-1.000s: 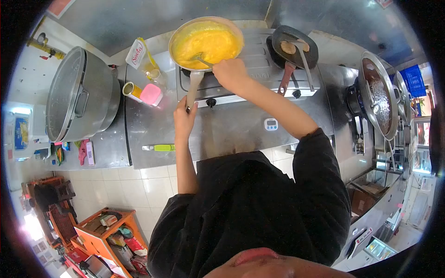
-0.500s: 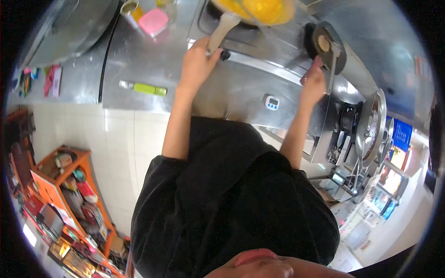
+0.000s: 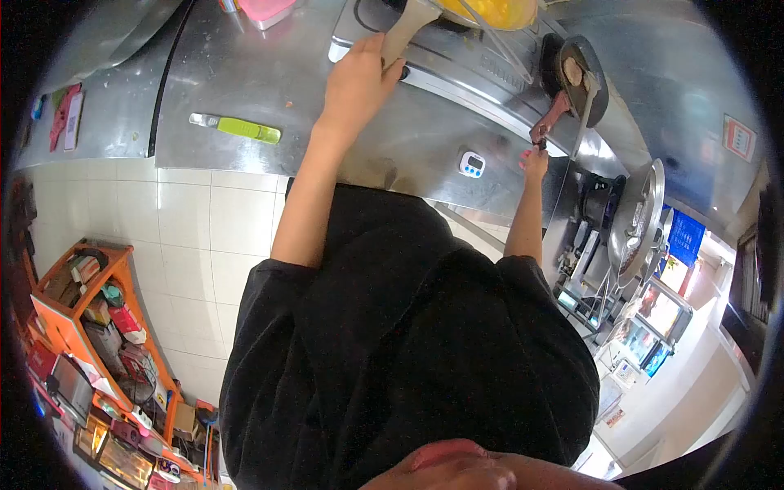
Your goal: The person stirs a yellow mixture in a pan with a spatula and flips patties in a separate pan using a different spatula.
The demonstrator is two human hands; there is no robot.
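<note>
My left hand point(image 3: 358, 88) is closed round the beige handle point(image 3: 406, 31) of a frying pan. Yellow food point(image 3: 490, 11) lies in that pan, cut off by the top edge of the view, with a utensil's thin pale handle point(image 3: 500, 47) across it. My right hand point(image 3: 535, 161) is at the stove's front edge, its fingers closed on a small black knob point(image 3: 541, 144). Just above it, the reddish-brown handle point(image 3: 550, 117) leads to a second, dark pan point(image 3: 590, 106), which holds a piece of pale brown food point(image 3: 572, 72) and a utensil.
On the steel counter point(image 3: 229, 82) lie a green-handled tool point(image 3: 249, 130) and a white timer point(image 3: 472, 164). A pink-lidded container point(image 3: 267, 11) is at the top left. A large metal wok or lid point(image 3: 639, 224) stands to the right. An orange shelf point(image 3: 86, 302) is on the floor at lower left.
My right hand has moved off the dark pan's handle and down to the black knob. My left hand stays on the frying pan's handle. The camera view has shifted slightly.
</note>
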